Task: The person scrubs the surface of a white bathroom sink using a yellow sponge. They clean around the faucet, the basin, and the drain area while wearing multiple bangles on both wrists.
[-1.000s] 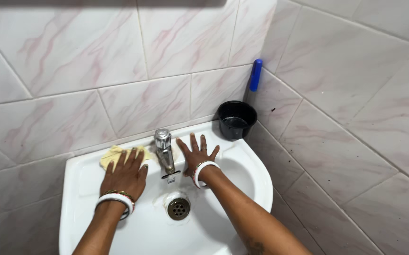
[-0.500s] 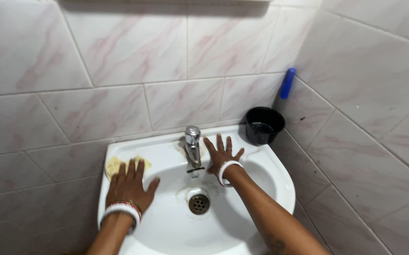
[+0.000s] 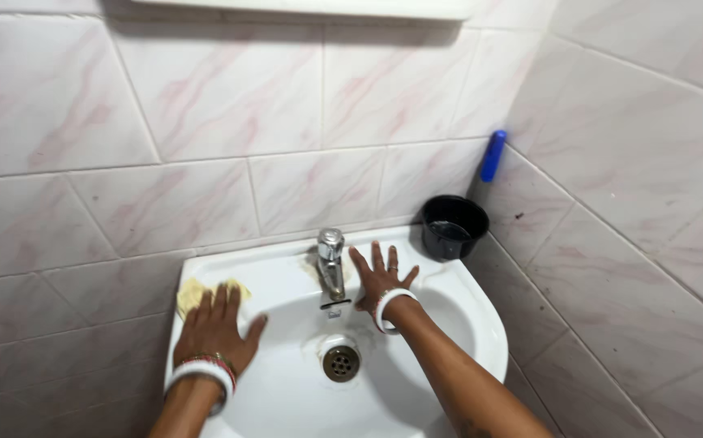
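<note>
Yellow cloth [image 3: 199,294] crumpled flat under left hand [image 3: 215,331], sink [image 3: 449,280] rim.

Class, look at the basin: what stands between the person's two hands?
In the head view, the chrome tap stands between the left hand and the right hand, on the white basin.

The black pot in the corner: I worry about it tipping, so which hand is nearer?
Right. The right hand lies flat just right of the tap, towards the black pot; the left hand presses a yellow cloth far left.
</note>
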